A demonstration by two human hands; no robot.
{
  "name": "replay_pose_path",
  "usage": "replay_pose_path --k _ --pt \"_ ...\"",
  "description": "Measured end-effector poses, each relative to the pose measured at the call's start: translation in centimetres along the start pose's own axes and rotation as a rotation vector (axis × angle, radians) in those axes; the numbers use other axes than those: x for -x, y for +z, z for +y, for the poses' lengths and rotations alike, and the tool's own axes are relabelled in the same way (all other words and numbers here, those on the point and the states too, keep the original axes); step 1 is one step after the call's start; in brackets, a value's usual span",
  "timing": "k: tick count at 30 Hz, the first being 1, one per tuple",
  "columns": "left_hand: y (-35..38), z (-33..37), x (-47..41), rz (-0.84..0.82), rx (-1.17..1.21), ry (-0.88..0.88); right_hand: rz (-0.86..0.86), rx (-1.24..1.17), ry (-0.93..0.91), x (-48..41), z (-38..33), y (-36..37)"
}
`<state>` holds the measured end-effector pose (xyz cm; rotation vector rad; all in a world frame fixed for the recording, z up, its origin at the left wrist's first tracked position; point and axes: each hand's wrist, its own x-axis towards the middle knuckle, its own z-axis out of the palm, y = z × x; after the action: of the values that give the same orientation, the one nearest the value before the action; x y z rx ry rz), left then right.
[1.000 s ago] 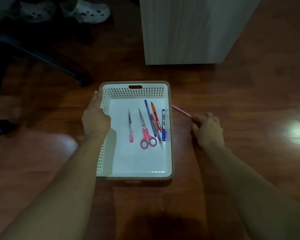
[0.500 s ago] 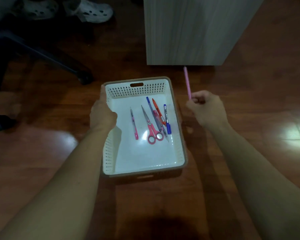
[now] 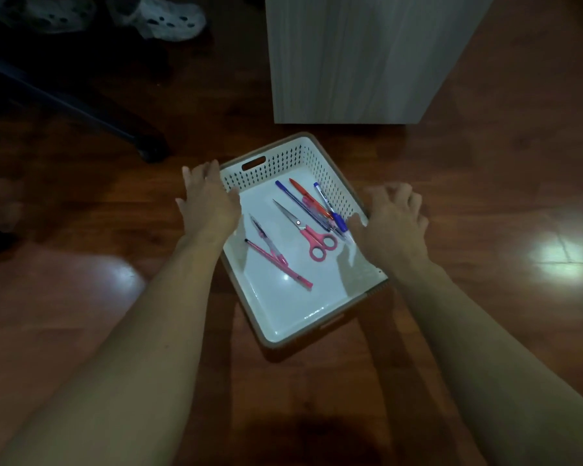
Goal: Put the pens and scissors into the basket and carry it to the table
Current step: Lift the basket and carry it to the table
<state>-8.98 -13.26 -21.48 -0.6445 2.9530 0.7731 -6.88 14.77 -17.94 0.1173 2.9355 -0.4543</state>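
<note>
A white perforated basket (image 3: 283, 161) with a brown rim sits askew on the wooden floor. Inside it lie pink-handled scissors (image 3: 312, 235), two pink pens (image 3: 276, 262) crossed near the left wall, and a blue pen (image 3: 298, 201), a red pen (image 3: 308, 196) and a blue-capped marker (image 3: 329, 206) along the right wall. My left hand (image 3: 209, 200) hovers over the left rim with fingers stretched forward. My right hand (image 3: 391, 220) is over the right rim, fingers spread, thumb inside the basket. Neither hand holds a pen.
A light wooden cabinet (image 3: 350, 58) stands just beyond the basket. A dark office-chair leg with a caster (image 3: 148, 146) reaches in from the far left. White clogs (image 3: 169, 15) lie at the top left. Glare patches shine on the floor at both sides.
The pink pen that my right hand lifted from the floor now lies in the basket. My right hand came down onto the right rim. The basket has turned, and my left hand loosened its grip.
</note>
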Motion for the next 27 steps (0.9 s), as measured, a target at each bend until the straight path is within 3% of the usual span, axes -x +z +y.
replay_pose_path --k 4,7,12,14,18,22,24,27 --pt "-0.5 0.1 -0.2 0.118 0.001 0.000 -0.403 0.144 0.299 -0.7 2.5 -1.6" --pt "-0.9 0.4 -0.6 0.115 -0.023 -0.073 -0.564 -0.029 0.352 -0.3 3.5 -3.0" --pt "-3.2 2.5 -0.2 -0.048 -0.221 -0.189 -0.346 -0.006 0.305 -1.4 5.9 -2.1" --pt "-4.0 2.9 0.5 -0.201 -0.275 -0.245 -0.213 -0.066 0.324 -1.5 6.4 -1.8" --pt "-3.4 2.4 2.1 -0.602 -0.013 -0.314 -0.004 -0.432 0.333 -1.8 6.3 -2.1" --pt "-0.7 1.0 4.4 -0.455 0.275 -0.283 -0.063 -0.775 0.291 -0.8 6.8 -1.5" --pt "0.0 0.3 5.0 -0.395 0.426 -0.251 -0.134 -0.804 0.300 0.6 7.7 -0.5" --pt "0.3 -0.8 5.5 -0.422 0.696 -0.350 -0.234 -0.898 0.458 2.1 8.7 0.7"
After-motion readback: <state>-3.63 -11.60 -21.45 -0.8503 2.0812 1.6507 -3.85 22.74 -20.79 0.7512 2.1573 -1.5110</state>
